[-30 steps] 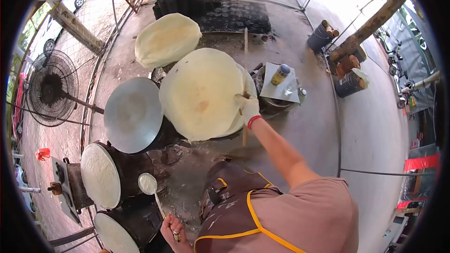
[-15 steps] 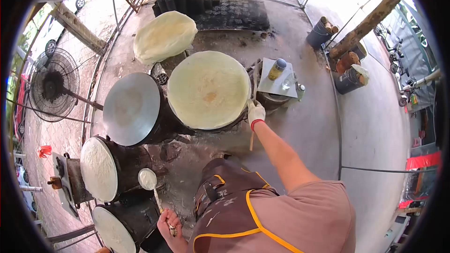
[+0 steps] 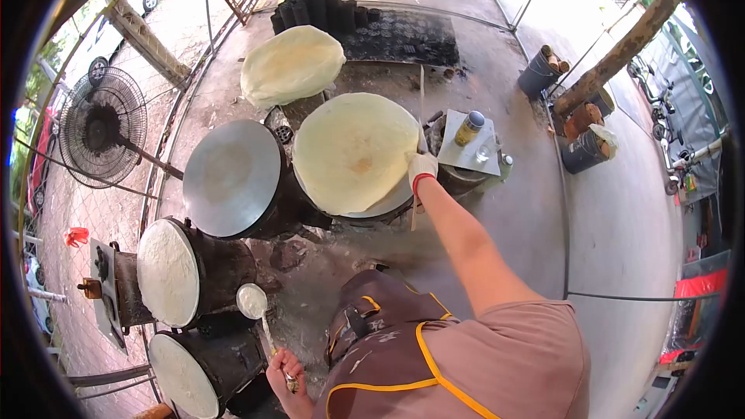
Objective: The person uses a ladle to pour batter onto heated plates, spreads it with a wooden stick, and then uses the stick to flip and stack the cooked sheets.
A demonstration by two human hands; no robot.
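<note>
A large thin pale crepe (image 3: 355,151) lies spread over a round griddle (image 3: 392,203) at the middle of the stove cluster, a small browner patch near its centre. At its right edge the gloved right hand (image 3: 421,167) is clenched around a long thin stick (image 3: 420,109) that runs up past the crepe's rim and shows again below the wrist. Low in the view, the bare left hand (image 3: 284,373) grips the handle of a ladle (image 3: 253,301), whose white-coated bowl hangs just beside a drum stove. Left of the crepe sits a bare grey griddle (image 3: 231,177); behind it a second crepe (image 3: 292,64) drapes over another stand. Two batter-covered griddles (image 3: 168,271) tilt on dark drums at lower left. A small tray (image 3: 459,156) with a jar (image 3: 469,127) stands just right of the gloved hand. A fan (image 3: 101,130) stands at far left, and stacked black pots (image 3: 322,4) sit at the top.
</note>
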